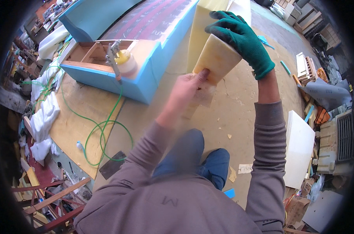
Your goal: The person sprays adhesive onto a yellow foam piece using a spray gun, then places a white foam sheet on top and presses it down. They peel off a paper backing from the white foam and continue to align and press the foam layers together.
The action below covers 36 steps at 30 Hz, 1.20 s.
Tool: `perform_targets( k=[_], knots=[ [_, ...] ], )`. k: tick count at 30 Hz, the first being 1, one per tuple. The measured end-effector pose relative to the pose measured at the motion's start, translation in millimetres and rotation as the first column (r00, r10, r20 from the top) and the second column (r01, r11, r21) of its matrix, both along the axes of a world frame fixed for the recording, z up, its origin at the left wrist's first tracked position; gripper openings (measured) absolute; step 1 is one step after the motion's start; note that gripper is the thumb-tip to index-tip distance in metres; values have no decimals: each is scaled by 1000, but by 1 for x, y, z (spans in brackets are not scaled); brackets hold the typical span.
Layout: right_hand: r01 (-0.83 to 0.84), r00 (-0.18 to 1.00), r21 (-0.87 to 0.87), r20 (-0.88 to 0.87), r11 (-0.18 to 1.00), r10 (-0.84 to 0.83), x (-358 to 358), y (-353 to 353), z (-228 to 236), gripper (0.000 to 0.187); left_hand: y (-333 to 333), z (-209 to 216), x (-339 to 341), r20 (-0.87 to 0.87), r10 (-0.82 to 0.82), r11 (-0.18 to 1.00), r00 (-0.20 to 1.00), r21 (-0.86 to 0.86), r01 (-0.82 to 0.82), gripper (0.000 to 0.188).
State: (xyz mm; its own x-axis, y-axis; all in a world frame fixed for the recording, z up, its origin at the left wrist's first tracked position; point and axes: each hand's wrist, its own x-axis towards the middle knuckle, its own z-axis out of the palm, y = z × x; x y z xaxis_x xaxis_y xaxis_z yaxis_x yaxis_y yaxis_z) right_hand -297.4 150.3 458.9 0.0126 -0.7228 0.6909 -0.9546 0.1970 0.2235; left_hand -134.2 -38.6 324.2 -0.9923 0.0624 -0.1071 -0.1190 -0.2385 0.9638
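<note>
A pale yellow foam piece (219, 56) is held up in front of me, tilted, with darker stains on its face. My left hand (188, 86), bare, pinches its lower left edge with the thumb on the near face. My right hand (245, 45), in a dark green glove, grips its upper right edge with fingers bent over the top. Behind the piece stands a taller pale yellow foam block (200, 29). Thin, lighter material (203, 96) hangs just below the held piece; its kind is unclear.
A blue-foam-covered furniture frame (145, 74) stands at left, bearing a spray gun (113, 54) and a pot with yellow content (125, 62). A green hose (102, 132) loops across a board (73, 117). White panel (299, 150) at right; scraps and clutter line both sides.
</note>
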Motion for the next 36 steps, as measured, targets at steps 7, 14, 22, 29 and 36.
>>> perform_targets(
  k=[7,14,22,29,36],
  knots=[
    [-24,999,166,40,986,18,-1,11,11,36,16,-53,8,-221,137,980,965,175,-99,37],
    [-66,944,49,327,997,46,5,3,11,31,-4,-101,14,-97,38,998,995,46,-34,38],
    [-2,825,31,565,1000,-16,11,7,11,28,-14,-58,22,-129,-65,997,990,21,68,41],
    [2,992,128,125,992,-18,-3,7,14,33,-20,-27,-8,137,-45,966,990,-248,78,58],
    [-182,579,-97,794,979,187,-3,6,-8,32,2,-87,1,-73,71,992,995,106,-63,48]
  ],
)
